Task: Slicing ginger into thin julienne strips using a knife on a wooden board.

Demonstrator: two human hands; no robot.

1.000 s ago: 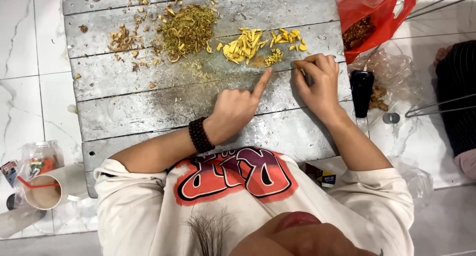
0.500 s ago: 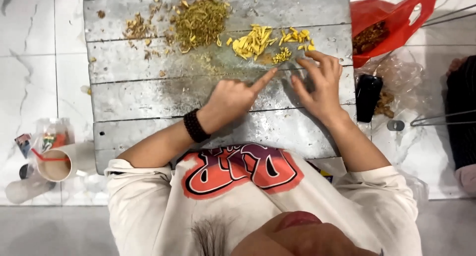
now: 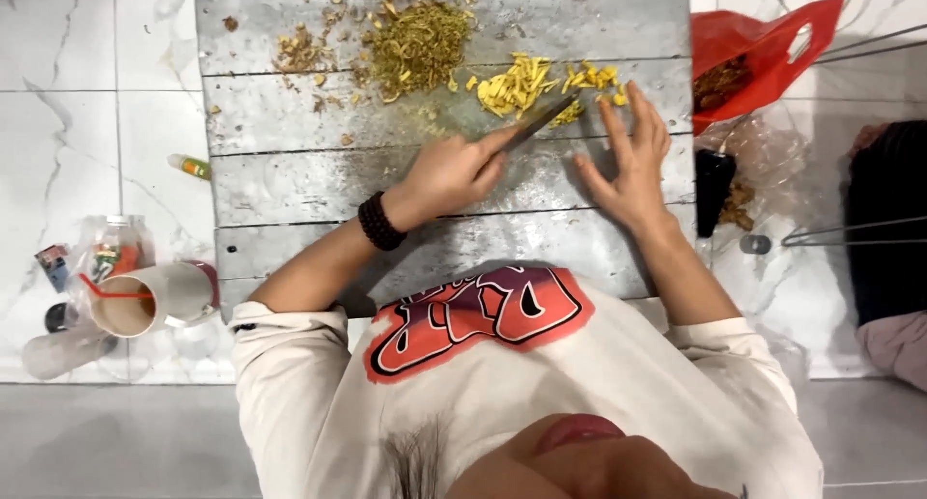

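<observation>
Grey, weathered wooden planks form a work board laid on a white marbled tile floor, seen from above the person's head. At the far edge lies a loose heap of greenish-brown shredded scraps, dry and stringy. Beside it sits a smaller pile of bright yellow slivers, thin and curled. The left hand is closed around a knife handle, forefinger stretched along the spine, and the dark narrow knife points into the yellow pile. The right hand rests flat on the planks with fingers spread, holding nothing, its fingertips just beside the yellow pieces. Cutting well here likely means curling those fingertips back from the edge. A red plastic bag lies to the right; a paper cup with a red straw stands to the left.
</observation>
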